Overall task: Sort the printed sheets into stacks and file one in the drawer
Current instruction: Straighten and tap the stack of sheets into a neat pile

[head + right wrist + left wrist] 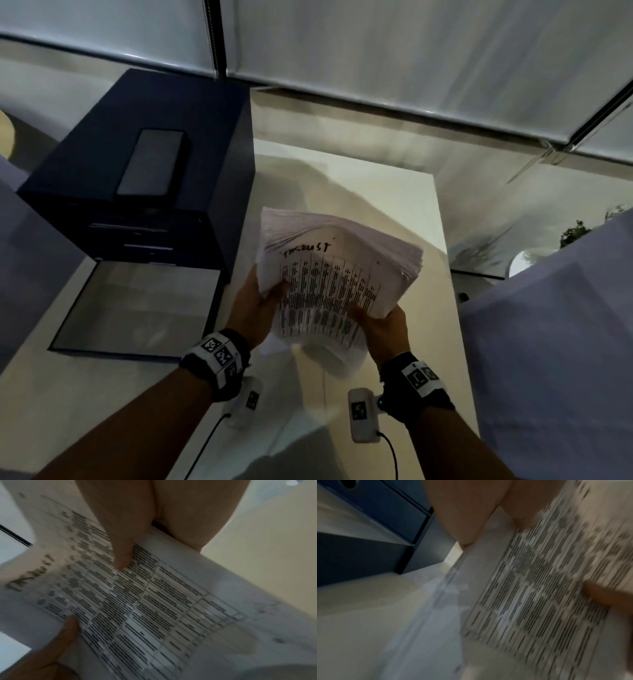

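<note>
A thick stack of printed sheets [329,274] with a table of dark text and a handwritten title on top is held above the white table [394,192]. My left hand [260,305] grips its left edge, thumb on the top page. My right hand [380,325] grips its lower right corner, thumb [120,550] pressed on the print. The near edge of the stack [539,588] curls downward. The dark blue drawer unit [144,164] stands to the left, its lowest drawer [137,305] pulled out and showing a pale bottom.
A dark phone-like slab [154,168] lies on top of the drawer unit. White blinds [411,51] run along the back. A pale cloth-covered shape [555,342] stands at the right, with a small plant [579,233] beyond it.
</note>
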Demonstrator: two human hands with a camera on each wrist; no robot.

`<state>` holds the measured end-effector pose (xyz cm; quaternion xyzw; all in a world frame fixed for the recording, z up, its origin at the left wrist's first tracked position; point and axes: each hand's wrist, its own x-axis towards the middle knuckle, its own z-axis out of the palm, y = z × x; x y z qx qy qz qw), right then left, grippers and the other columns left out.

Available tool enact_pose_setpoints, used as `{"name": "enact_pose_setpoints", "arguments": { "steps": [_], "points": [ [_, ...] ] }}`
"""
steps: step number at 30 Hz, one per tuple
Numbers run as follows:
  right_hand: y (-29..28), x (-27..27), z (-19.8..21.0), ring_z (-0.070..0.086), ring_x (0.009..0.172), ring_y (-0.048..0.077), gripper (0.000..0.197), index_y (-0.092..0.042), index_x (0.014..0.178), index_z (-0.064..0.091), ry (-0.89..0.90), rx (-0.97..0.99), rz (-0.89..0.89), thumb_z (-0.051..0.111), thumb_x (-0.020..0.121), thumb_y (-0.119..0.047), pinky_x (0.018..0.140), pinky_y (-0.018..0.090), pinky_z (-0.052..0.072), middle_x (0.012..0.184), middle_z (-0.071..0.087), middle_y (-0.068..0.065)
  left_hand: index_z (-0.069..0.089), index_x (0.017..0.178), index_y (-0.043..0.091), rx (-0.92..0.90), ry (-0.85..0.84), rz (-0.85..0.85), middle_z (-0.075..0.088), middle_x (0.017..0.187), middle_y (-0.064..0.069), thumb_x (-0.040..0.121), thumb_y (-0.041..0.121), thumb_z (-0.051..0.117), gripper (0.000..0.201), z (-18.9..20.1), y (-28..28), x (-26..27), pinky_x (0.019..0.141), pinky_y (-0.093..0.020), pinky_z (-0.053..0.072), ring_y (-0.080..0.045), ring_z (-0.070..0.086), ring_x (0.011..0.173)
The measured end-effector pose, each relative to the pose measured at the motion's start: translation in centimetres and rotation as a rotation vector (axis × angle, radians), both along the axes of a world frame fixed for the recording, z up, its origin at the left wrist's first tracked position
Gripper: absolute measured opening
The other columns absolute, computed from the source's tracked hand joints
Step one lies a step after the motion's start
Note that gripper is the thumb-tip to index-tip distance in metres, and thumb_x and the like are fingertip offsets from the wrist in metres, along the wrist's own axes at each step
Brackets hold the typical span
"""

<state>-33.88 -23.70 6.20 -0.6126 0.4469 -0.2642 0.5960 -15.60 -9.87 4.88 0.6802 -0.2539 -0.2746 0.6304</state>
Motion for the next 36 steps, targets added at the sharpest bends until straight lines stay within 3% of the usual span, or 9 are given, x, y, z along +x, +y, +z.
{"name": "enact_pose_setpoints", "arguments": {
  "steps": [2,6,10,15,19,24,29,33,36],
  "points": [
    [-0.6,0.3,0.2,0.070,0.082,0.008,0.029,-0.016,0.101,0.067,0.011,-0.033,-0.014,0.080,0.076,-0.012,0.072,0.027,0.059,0.092,0.073,-0.008,0.050,0.119,0.043,0.000,-0.016,-0.013,0.065,0.116,0.011,0.093,0.022,0.063,0.036,1.0,-0.7,0.8,0.083,-0.018,0.055,0.001,0.063,0.104],
    [-1.6,0.9,-1.3,0.070,0.073,0.005,0.038,-0.012,0.107,0.059,0.119,-0.006,0.037,0.081,0.076,-0.015,0.062,0.023,0.059,0.091,0.070,-0.004,0.060,0.116,0.017,0.185,0.043,-0.014,0.069,0.100,0.010,0.092,0.022,0.065,0.026,0.5,-1.8,1.8,0.079,-0.021,0.055,-0.003,0.066,0.090],
    [-0.5,1.1,-6.2,0.063,0.105,0.032,0.052,-0.007,0.132,0.045,0.382,0.152,0.097,0.069,0.087,-0.019,0.090,0.043,0.054,0.121,0.062,0.015,0.060,0.118,0.006,0.596,0.118,-0.049,0.068,0.112,-0.009,0.090,0.035,0.067,0.040,-5.5,-1.6,1.7,0.091,-0.033,0.050,-0.027,0.065,0.104],
    [0.4,1.4,-8.0,0.034,0.140,0.028,0.060,-0.008,0.153,0.014,0.505,0.199,0.174,0.042,0.102,-0.024,0.113,0.029,0.027,0.156,0.028,0.009,0.008,0.154,0.020,0.789,0.056,-0.037,0.042,0.147,-0.020,0.100,0.042,0.043,0.068,-7.3,-2.3,0.1,0.103,-0.043,0.044,-0.037,0.054,0.122],
    [0.5,1.4,-8.9,0.029,0.143,0.027,0.063,-0.013,0.155,0.004,0.524,0.211,0.222,0.037,0.103,-0.027,0.118,0.033,0.025,0.158,0.022,0.004,-0.018,0.152,0.035,0.860,-0.024,-0.139,0.021,0.159,-0.018,0.102,0.047,0.030,0.071,-7.5,-3.0,0.0,0.106,-0.047,0.041,-0.038,0.047,0.130],
    [0.3,0.3,-8.9,0.042,0.134,0.028,0.048,-0.011,0.150,0.028,0.517,0.217,0.198,0.034,0.103,-0.012,0.109,0.025,0.029,0.147,0.043,0.008,-0.009,0.151,0.046,0.805,-0.061,-0.100,0.047,0.143,-0.020,0.103,0.047,0.021,0.057,-7.8,-2.7,0.7,0.098,-0.044,0.048,-0.035,0.060,0.112],
    [0.5,0.3,-8.4,0.025,0.145,0.027,0.064,-0.023,0.154,0.002,0.514,0.221,0.180,0.036,0.101,-0.011,0.119,0.035,0.022,0.160,0.017,0.005,0.003,0.154,0.042,0.757,-0.029,-0.055,0.054,0.138,-0.020,0.106,0.037,0.020,0.051,-7.7,-2.6,1.3,0.091,-0.040,0.049,-0.022,0.061,0.085],
    [0.8,0.4,-8.4,0.027,0.144,0.027,0.067,-0.026,0.153,-0.008,0.462,0.235,0.205,0.037,0.104,-0.021,0.110,0.023,0.022,0.161,0.014,0.002,-0.002,0.153,0.043,0.790,-0.061,-0.122,0.056,0.076,-0.006,0.105,0.037,0.023,0.054,-7.6,-2.6,1.2,0.065,-0.037,0.050,-0.024,0.056,0.064],
    [0.7,1.0,-8.7,0.032,0.142,0.030,0.071,-0.032,0.152,-0.010,0.434,0.208,0.168,0.040,0.103,-0.030,0.113,0.031,0.027,0.159,0.019,0.004,-0.014,0.149,0.048,0.769,-0.071,-0.170,0.059,0.087,-0.011,0.104,0.041,0.025,0.060,-7.9,-2.6,1.5,0.062,-0.036,0.050,-0.024,0.057,0.063]
  ]
}}
